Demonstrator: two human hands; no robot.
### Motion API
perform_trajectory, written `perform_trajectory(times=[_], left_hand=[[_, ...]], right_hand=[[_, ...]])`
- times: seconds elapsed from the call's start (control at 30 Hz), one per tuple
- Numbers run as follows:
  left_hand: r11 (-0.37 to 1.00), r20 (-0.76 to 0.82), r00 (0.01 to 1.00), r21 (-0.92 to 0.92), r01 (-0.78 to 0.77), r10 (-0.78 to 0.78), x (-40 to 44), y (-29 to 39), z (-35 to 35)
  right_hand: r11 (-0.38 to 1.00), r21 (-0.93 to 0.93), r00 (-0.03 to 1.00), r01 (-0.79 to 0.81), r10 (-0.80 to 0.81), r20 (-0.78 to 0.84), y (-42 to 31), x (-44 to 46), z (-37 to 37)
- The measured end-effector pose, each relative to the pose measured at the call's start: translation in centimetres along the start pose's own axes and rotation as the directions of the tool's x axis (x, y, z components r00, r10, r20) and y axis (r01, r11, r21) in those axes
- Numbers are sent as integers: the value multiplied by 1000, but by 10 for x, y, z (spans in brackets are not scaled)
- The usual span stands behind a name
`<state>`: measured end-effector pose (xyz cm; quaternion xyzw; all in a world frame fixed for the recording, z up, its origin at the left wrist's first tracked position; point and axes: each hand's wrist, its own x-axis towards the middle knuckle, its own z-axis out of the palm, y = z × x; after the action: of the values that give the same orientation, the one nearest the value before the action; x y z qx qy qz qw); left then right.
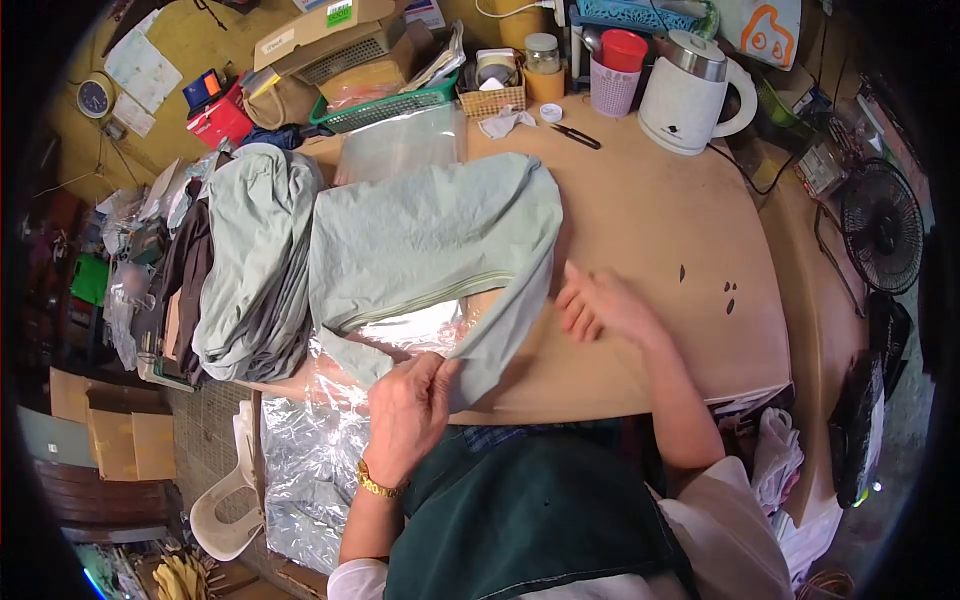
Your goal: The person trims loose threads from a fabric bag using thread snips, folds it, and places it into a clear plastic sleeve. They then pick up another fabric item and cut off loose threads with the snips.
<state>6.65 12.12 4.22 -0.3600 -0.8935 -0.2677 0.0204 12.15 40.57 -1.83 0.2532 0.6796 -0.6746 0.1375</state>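
A light grey-green cloth garment (420, 215) lies spread on the table in front of me, with a paler green seam or zip edge along its opening. My left hand (410, 405) is closed on the near edge of this garment, thumb and fingers pinching the fabric. Just right of the garment, my right hand (600, 305) is apart from it, over the table. Its fingers are loosely curled, the thumb stands away from them, and I see nothing in it. Clear plastic wrapping (405, 330) shows through the garment's opening.
A pile of similar garments (260, 240) lies left. Behind are plastic bags (405, 145), a green basket (390, 112), black thread snips (577, 137), a pink cup (613, 90) and a white kettle (682, 100). A fan (880, 225) stands right. Small dark pieces (730, 303) lie on the brown table (660, 220).
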Motion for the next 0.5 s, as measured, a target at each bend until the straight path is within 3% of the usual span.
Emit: perform_trajectory(times=[0.03,0.1,0.23,0.3,0.4,0.5], left_hand=[[1000,0,1000,2,-2,2,1,6,-3],[994,289,952,-3,106,-101,7,22,-9],[997,287,957,73,28,-48,38,22,29],[999,111,994,29,-20,17,56,24,47],[997,51,997,-44,-60,63,68,10,62],[993,35,999,-113,32,-28,70,17,57]], right_hand=[[1000,2,1000,2,-2,0,10,-6,15],[905,394,987,163,-144,-77,29,-4,49],[817,466,940,339,-284,-187,44,14,74],[811,459,932,363,-321,-169,46,16,76],[775,493,917,396,-360,-170,50,16,76],[702,585,910,406,-368,-189,50,15,77]])
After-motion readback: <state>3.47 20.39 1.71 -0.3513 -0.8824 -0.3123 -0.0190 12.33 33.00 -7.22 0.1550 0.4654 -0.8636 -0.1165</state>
